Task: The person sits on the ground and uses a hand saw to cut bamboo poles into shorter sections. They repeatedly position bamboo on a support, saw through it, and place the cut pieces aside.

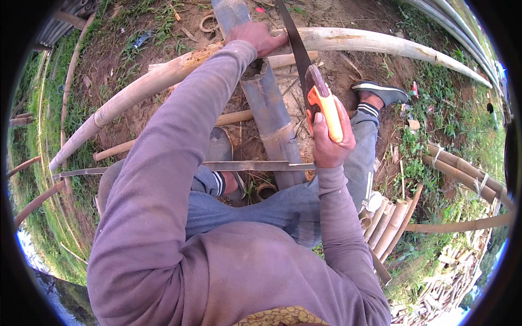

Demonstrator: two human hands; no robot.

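Note:
My right hand [333, 133] is wrapped around the orange handle of a handsaw [296, 46]. The saw's dark blade points up and away, slanting left, and passes close to my left thumb. My left hand [255, 39] grips the far part of a thick grey bamboo pole [231, 12], its thumb stretched toward the blade; most of its fingers are hidden behind the hand. Just below that hand a dark hollow opening shows in the bamboo. The nearer grey bamboo length [272, 114] runs from there down toward my legs.
A long pale pole [375, 42] crosses beneath the work from left to right. Thinner sticks [236, 116] and a flat strip [250, 165] lie across near my legs. Cut bamboo pieces [389, 223] are stacked at right, tied poles [462, 174] beyond. A bamboo ring [207, 23] lies on the soil.

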